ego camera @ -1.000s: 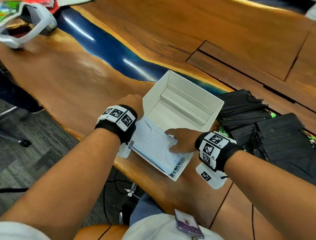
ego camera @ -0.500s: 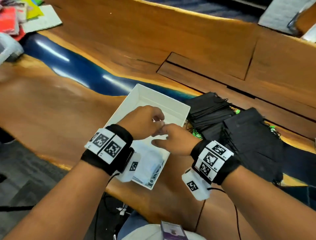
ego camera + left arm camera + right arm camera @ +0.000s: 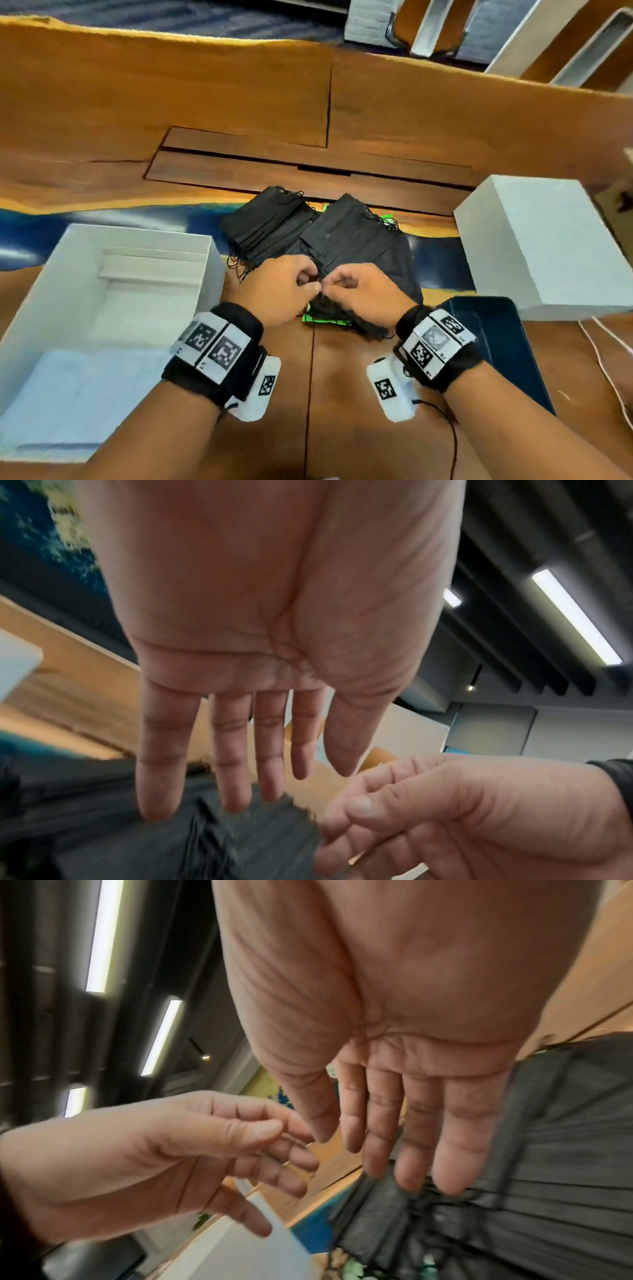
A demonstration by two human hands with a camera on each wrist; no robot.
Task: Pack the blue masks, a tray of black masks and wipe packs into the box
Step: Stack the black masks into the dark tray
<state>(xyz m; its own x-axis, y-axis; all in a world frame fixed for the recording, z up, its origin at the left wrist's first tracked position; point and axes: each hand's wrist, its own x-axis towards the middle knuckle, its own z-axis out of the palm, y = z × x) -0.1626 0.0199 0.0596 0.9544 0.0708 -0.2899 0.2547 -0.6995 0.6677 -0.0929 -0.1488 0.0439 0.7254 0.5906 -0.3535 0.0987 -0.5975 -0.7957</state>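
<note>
Both hands hover over the heap of pleated black fabric masks, which lies just past the fingertips. The left hand and right hand are loosely open, holding nothing that shows, fingers extended toward the pile; blur makes contact hard to judge. The stacks' long sides run diagonally away to the right. Squaring the stack from both ends first should keep loops from snagging. The open white cardboard box sits left of the left hand, pale blue masks inside.
</note>
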